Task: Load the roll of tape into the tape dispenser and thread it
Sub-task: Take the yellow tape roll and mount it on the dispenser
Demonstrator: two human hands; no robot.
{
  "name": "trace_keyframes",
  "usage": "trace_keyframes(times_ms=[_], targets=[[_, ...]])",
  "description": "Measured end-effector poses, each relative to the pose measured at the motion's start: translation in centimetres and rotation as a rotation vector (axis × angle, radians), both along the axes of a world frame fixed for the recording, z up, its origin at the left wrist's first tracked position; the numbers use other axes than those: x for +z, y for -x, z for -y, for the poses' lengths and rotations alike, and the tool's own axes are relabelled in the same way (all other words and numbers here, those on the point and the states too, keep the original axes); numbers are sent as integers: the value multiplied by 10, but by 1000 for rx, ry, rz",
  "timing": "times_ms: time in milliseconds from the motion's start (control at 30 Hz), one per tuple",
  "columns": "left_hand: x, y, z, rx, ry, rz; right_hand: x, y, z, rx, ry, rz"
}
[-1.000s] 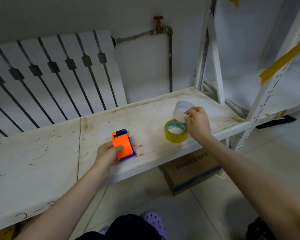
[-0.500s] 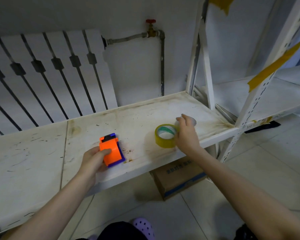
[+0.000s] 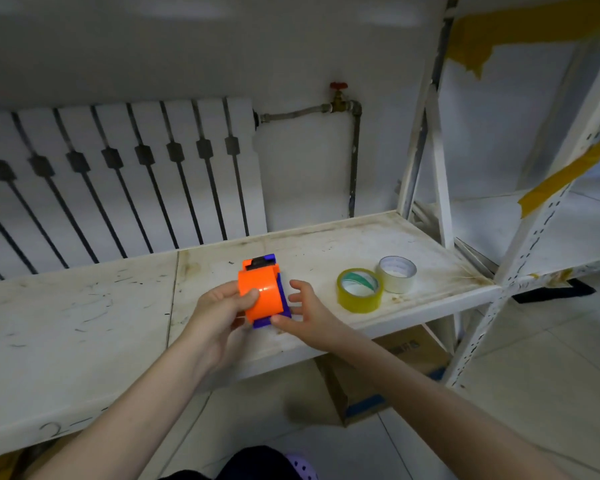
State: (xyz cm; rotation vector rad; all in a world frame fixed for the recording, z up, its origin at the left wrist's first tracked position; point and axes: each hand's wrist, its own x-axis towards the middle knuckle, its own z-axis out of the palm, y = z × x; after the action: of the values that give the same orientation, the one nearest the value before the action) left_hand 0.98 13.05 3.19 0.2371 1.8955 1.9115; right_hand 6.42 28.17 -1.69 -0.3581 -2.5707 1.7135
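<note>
Over shelf [image 3: 84, 323], left hand [image 3: 219, 313] grips dispenser [image 3: 261, 292]; right fingers [image 3: 280, 319] touch its base

Bare forearms, dark trousers [image 3: 250, 462], lilac clog [image 3: 302, 466]

Two bare forearms reach forward side by side. The left hand [image 3: 222, 306] is curled closed, thumb pressing on top of what it holds. The right hand [image 3: 303, 311] is spread, fingers apart, thumb tip reaching toward the left hand.
</note>
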Motion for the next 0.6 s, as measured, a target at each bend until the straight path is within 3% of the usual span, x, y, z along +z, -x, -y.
trace_keyframes(times_ms=[267,367,467,533,600], targets=[[9,3,14,-30,-80,22,-9,1,-11,-17,-70,20],[0,7,23,12,-50,31,-11,3,-40,-249,-432,-16],[-5,12,31,58,-29,58,-21,5,-72,-403,-946,192],[-8,16,36,80,-20,71,-25,6,-83,-369,-1018,374],[-10,20,39,87,-23,72,-30,6,-87,-358,-1012,375]])
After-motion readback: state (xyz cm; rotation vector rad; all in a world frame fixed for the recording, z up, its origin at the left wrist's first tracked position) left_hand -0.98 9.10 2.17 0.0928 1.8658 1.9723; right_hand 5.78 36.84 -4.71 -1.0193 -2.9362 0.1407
